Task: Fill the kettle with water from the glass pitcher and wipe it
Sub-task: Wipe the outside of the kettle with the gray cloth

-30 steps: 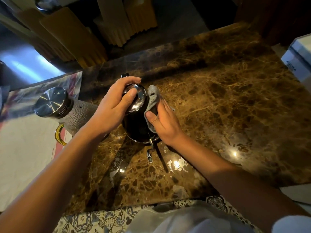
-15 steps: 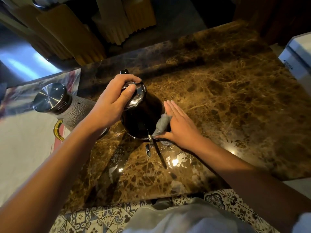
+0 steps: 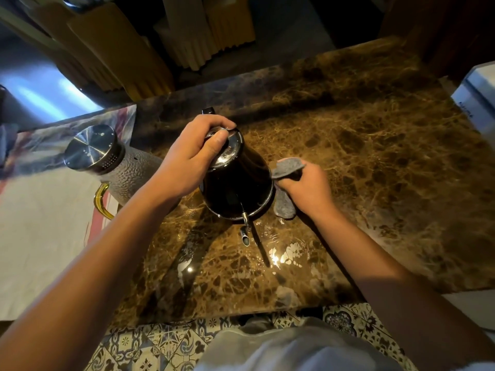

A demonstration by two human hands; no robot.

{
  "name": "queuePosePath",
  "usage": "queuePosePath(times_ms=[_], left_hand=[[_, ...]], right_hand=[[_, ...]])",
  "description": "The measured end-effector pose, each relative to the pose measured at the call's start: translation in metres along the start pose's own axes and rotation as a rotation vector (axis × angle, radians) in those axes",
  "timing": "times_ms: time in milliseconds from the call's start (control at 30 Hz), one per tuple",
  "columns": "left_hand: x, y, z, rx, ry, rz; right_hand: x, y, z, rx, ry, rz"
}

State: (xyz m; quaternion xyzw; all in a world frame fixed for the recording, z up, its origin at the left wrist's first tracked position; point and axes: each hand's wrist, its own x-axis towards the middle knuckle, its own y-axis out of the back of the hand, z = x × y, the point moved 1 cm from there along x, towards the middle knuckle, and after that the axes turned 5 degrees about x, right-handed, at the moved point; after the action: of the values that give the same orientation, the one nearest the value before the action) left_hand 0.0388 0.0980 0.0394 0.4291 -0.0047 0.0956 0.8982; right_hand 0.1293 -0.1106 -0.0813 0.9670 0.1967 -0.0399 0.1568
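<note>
Wiping: sweep the bunched grey cloth (image 3: 288, 167) your right hand (image 3: 308, 188) grips around the dark, glossy, round-bodied kettle (image 3: 235, 188).
Steadying: left hand (image 3: 187, 159) clasps its lid (image 3: 227, 151); press gently mid-counter.

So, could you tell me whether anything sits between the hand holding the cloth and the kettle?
Nothing visible does. The right hand grips the grey cloth right beside the dark, shiny kettle, with only the cloth itself between them. The left hand grips the kettle's lid.

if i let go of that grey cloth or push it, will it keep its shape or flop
Likely floppy: the grey cloth folds over the right hand, and its lower end sags onto the marble counter. Probably light. Pushed, it would likely bunch rather than slide.
</note>
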Motion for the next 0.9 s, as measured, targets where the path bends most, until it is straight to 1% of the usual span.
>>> queuePosePath(times_ms=[67,133,200,267,333,400,433,533,600,667,700,800,900], left_hand=[[0.000,0.000,0.000,-0.007,-0.003,0.002],[0.000,0.000,0.000,-0.010,-0.004,0.003],[0.000,0.000,0.000,-0.012,-0.004,0.001],[0.000,0.000,0.000,-0.008,-0.005,0.004],[0.000,-0.001,0.000,-0.002,-0.012,0.012],[-0.001,-0.001,0.001,-0.008,-0.010,0.017],[-0.001,-0.001,0.001,-0.011,-0.006,0.017],[-0.001,-0.001,0.002,-0.008,0.000,0.007],[-0.001,-0.001,0.001,-0.009,-0.002,0.005],[-0.001,-0.001,0.000,-0.011,-0.005,0.013],[-0.001,-0.001,0.000,-0.012,-0.008,0.020],[-0.001,-0.002,0.000,-0.005,-0.016,0.025],[-0.001,-0.002,0.000,0.006,-0.017,0.031]], right_hand=[[0.005,-0.003,-0.005,0.186,-0.087,0.085],[0.014,-0.009,-0.023,0.368,-0.102,0.128],[0.026,-0.016,-0.048,0.552,-0.086,0.141],[0.034,-0.029,-0.070,0.647,-0.075,0.109],[0.032,-0.042,-0.078,0.550,-0.024,0.058],[0.020,-0.049,-0.073,0.424,0.019,0.010],[0.014,-0.049,-0.069,0.404,0.030,-0.011],[-0.002,-0.045,-0.055,0.449,0.070,-0.077],[-0.011,-0.041,-0.050,0.538,0.085,-0.138],[-0.014,-0.038,-0.049,0.558,0.122,-0.153],[-0.014,-0.036,-0.048,0.507,0.154,-0.147],[-0.011,-0.028,-0.036,0.232,0.302,-0.179],[-0.011,-0.014,-0.015,0.077,0.335,-0.247]])
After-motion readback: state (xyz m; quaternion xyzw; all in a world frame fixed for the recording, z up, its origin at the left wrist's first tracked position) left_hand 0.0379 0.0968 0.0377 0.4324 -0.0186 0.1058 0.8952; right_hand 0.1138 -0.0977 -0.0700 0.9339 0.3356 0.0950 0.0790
